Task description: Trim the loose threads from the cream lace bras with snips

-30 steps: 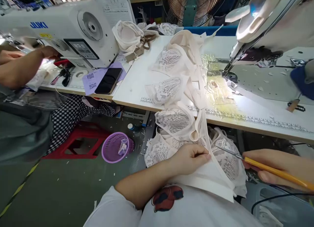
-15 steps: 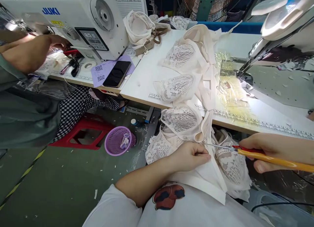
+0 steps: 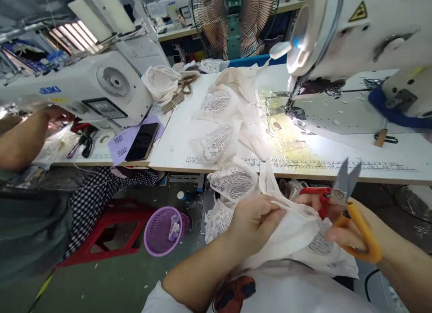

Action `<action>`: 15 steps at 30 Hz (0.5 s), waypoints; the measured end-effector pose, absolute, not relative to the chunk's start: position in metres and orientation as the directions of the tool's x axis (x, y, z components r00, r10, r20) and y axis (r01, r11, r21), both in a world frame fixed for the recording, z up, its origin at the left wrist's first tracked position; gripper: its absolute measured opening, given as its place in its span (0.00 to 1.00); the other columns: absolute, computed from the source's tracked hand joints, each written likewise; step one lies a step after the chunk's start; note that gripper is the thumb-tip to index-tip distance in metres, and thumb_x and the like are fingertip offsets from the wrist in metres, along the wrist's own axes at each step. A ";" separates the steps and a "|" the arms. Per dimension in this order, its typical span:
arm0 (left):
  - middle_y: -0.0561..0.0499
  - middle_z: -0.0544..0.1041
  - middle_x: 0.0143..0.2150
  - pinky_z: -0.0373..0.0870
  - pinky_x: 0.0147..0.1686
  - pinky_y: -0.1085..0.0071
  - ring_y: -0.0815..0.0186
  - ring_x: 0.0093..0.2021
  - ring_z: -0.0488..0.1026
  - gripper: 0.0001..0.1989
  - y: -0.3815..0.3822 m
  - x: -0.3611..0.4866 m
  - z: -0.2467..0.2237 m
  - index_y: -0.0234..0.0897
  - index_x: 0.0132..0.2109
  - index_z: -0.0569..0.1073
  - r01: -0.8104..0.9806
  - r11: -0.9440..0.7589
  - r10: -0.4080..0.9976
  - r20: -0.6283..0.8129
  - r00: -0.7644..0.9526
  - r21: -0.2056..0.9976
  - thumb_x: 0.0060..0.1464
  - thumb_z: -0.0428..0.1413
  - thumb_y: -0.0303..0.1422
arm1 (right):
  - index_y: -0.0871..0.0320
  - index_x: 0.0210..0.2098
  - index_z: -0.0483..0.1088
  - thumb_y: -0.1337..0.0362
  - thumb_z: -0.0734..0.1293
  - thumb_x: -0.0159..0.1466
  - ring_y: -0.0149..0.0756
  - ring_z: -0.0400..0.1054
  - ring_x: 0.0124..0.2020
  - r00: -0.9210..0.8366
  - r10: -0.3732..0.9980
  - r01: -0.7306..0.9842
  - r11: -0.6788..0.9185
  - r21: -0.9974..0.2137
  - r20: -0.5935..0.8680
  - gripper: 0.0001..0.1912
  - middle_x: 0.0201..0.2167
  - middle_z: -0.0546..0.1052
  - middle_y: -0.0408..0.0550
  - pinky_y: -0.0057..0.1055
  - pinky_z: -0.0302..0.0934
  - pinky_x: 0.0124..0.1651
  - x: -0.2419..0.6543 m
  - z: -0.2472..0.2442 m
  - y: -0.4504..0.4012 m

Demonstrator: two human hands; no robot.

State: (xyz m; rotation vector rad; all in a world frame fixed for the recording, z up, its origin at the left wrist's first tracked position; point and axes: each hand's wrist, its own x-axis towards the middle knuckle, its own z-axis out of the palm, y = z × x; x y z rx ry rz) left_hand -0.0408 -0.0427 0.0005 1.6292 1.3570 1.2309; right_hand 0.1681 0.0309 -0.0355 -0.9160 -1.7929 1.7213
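A string of cream lace bras hangs over the table's front edge and down to my lap. My left hand pinches the edge of a white bra wing above my lap. To its right, my right hand has its fingers through the scissors, which have one red and one orange handle. The scissors' blades point upward and stand apart, away from the cloth. Fingers of that hand also touch the far end of the white wing; whether they grip it I cannot tell.
A lit sewing machine stands at the right. On the left, a co-worker's arm reaches under another machine. A phone lies near the table edge. A purple basket and a red stool stand on the floor.
The scissors have swung from lying level with their tips at the cloth to pointing up with open blades. My right hand has moved left onto the cloth's edge. The view has tilted upward.
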 end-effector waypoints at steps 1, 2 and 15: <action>0.47 0.80 0.32 0.72 0.33 0.74 0.67 0.32 0.76 0.07 -0.042 -0.039 -0.002 0.36 0.33 0.76 0.361 -0.243 0.964 0.266 -0.015 0.900 0.56 0.53 0.28 | 0.53 0.26 0.65 0.50 0.73 0.51 0.39 0.67 0.30 -0.645 0.758 0.110 -0.030 -0.994 -0.094 0.17 0.30 0.73 0.46 0.31 0.66 0.30 0.167 -0.037 0.026; 0.48 0.80 0.32 0.72 0.32 0.75 0.68 0.31 0.76 0.06 -0.042 -0.037 -0.004 0.37 0.34 0.75 0.378 -0.236 0.961 0.273 -0.046 0.895 0.55 0.53 0.28 | 0.53 0.25 0.64 0.52 0.72 0.54 0.37 0.67 0.29 -0.622 0.777 0.095 -0.043 -0.995 -0.093 0.15 0.29 0.72 0.45 0.29 0.64 0.28 0.167 -0.040 0.021; 0.53 0.74 0.28 0.65 0.25 0.75 0.70 0.26 0.69 0.16 -0.047 -0.019 -0.018 0.37 0.46 0.71 0.065 0.175 0.952 -0.152 -0.268 0.982 0.50 0.58 0.37 | 0.52 0.30 0.69 0.49 0.71 0.53 0.44 0.69 0.31 -0.354 0.918 0.195 -0.117 -0.974 -0.181 0.15 0.30 0.73 0.48 0.40 0.69 0.32 0.177 -0.058 0.000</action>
